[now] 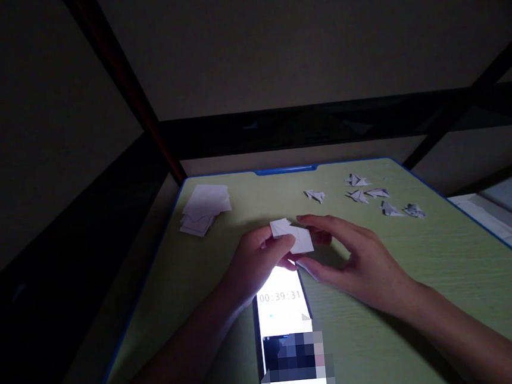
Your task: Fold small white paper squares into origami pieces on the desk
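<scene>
I count one partly folded paper sheet, pinched at its near-left corner by the left hand above the green table. The right hand curls around the sheet's right edge; I cannot tell whether it grips. One lit phone lies just nearer than the grip, its lower part blurred. One stack of paper sheets lies beyond the grip to the left. Six folded paper figures lie beyond to the right, too small and dim to make out their shape.

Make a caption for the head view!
Left hand and right hand hold white paper above a lit phone on a green table.
</scene>
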A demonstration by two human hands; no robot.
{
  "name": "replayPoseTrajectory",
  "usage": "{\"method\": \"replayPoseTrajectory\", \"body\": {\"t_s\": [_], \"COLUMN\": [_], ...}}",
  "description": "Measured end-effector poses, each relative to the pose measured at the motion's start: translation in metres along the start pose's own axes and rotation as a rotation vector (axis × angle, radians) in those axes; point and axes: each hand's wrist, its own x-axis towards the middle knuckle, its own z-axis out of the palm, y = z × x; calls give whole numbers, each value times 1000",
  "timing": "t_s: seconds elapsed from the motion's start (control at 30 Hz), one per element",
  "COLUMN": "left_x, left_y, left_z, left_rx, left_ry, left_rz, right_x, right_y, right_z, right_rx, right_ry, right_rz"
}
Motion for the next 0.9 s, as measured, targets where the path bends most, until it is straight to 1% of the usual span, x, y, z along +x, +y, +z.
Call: {"method": "replayPoseTrajectory", "body": {"t_s": [0.13, 0.23, 0.37, 0.57, 0.67, 0.9], "left_x": [1, 1, 0, -2, -1, -1], "left_y": [2, 4, 5, 4, 4, 1], "left_z": [-1, -1, -1, 1, 2, 2], "left_rx": [-105, -131, -97, -70, -63, -62], "left_ry": [-13, -30, -20, -16, -8, -67], "left_rz": [-58, -71, -65, -64, -78, -94], "right_x": [2, 4, 5, 7, 7, 5], "right_y": [-1, 1, 2, 5, 5, 6], "right_z": [-4, -5, -6, -7, -4, 1], "right_rx": [223, 313, 354, 370, 398, 490], "right_ry": [-99, -124, -139, -150, -135, -119], "right_rz": [36, 85, 129, 129, 132, 199]}}
